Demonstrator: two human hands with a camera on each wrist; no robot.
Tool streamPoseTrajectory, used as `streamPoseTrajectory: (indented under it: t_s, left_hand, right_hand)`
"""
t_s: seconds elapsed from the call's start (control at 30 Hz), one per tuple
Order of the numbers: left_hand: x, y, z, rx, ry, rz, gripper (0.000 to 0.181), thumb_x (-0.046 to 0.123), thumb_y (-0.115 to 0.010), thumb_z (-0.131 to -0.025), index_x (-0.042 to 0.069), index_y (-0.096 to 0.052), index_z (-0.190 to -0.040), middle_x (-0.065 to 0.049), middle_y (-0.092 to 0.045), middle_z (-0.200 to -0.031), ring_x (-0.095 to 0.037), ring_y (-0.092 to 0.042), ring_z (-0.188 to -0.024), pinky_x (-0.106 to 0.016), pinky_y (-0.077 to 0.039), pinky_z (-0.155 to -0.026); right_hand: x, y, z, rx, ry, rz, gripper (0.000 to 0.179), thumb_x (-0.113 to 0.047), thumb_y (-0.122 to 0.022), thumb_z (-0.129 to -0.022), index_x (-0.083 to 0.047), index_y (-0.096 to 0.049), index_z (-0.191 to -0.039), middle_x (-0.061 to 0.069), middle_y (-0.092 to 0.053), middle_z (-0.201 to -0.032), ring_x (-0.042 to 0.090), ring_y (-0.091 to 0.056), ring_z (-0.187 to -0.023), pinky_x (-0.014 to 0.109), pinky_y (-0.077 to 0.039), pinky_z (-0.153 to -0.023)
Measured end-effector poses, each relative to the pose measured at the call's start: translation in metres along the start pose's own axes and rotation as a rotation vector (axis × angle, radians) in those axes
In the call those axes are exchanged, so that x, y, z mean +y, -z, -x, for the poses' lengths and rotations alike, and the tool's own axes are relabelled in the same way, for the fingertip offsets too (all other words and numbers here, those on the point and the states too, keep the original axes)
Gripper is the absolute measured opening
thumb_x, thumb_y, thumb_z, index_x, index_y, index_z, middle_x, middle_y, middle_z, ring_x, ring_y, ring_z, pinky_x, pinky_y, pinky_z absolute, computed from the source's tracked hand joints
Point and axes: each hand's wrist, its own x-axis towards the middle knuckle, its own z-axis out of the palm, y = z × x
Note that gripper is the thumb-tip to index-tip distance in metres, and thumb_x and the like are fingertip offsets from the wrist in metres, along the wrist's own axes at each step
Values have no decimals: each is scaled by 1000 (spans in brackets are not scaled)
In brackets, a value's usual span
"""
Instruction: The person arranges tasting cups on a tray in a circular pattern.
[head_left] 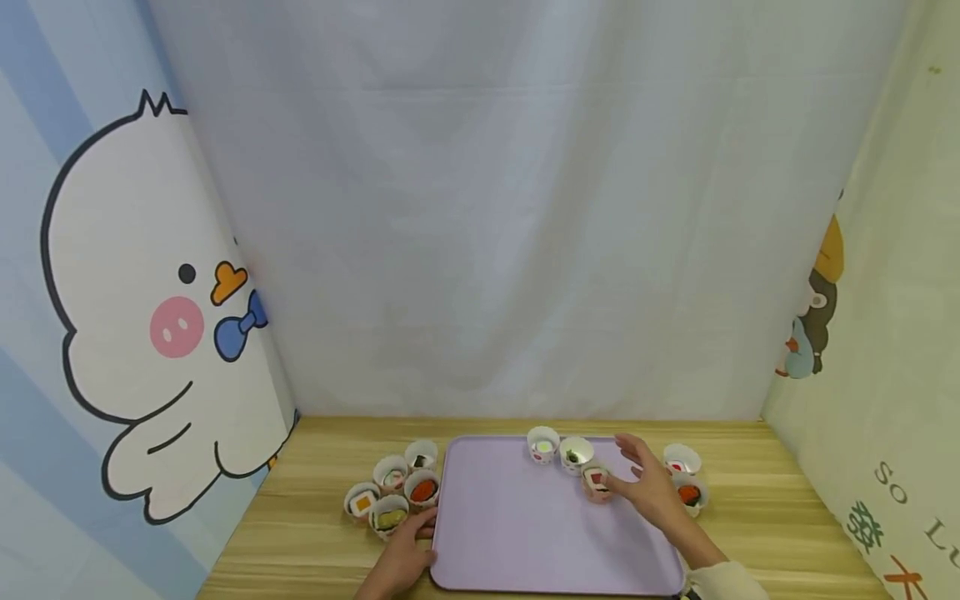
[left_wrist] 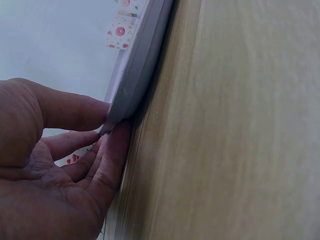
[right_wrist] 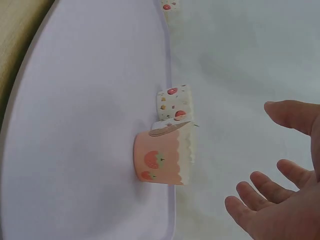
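Note:
A lilac tray (head_left: 525,533) lies on the wooden table. My left hand (head_left: 403,557) pinches its left rim near the front corner; in the left wrist view the thumb (left_wrist: 77,111) is on the rim and a finger reaches beneath it. On the tray's back right part stands a pink paper cup (right_wrist: 159,159) with strawberry prints, holding a small sushi-like piece. My right hand (head_left: 651,493) is just right of that cup, fingers spread, nothing held; the right wrist view shows a gap between them. Two white patterned cups (head_left: 543,446) (head_left: 577,456) stand beside it along the back rim.
Several paper cups (head_left: 390,473) with small food-like pieces cluster on the table left of the tray, close to my left hand. Two more cups (head_left: 682,460) (head_left: 691,493) stand to its right, near my right forearm. A pale curtain (head_left: 510,250) hangs behind the table.

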Motion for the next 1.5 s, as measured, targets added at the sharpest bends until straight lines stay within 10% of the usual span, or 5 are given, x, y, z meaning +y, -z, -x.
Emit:
streamPoseTrajectory:
  t_s: [0.67, 0.97, 1.5]
  left_hand:
    - [-3, -1, 0, 7, -8, 11, 64, -11, -62, -72, -18, -45, -134, -28, -58, -121, -39, -61, -109, -24, -51, -83]
    - [-4, -2, 0, 17, -3, -13, 65, -9, -62, -73, -16, -46, -135, -27, -59, -122, -37, -61, -109, -23, -49, -83]
    - [-1, -4, 1, 41, -16, -2, 66, -11, -62, -69, -16, -48, -133, -28, -58, -120, -38, -62, -106, -25, -50, -84]
  right_hand:
    - [-7, 33, 17, 102, 40, 19, 71, -15, -76, -84, 1, -40, -143, 23, -47, -145, 40, -43, -135, 51, -37, -109]
    - [-3, 53, 24, 139, -7, -7, 72, -20, -74, -87, -3, -37, -146, 21, -44, -148, 37, -43, -134, 2, -35, -92]
    - [25, 73, 37, 178, -101, 35, 76, -27, -72, -89, 0, -32, -148, 25, -41, -148, 36, -41, -132, -1, -30, -87]
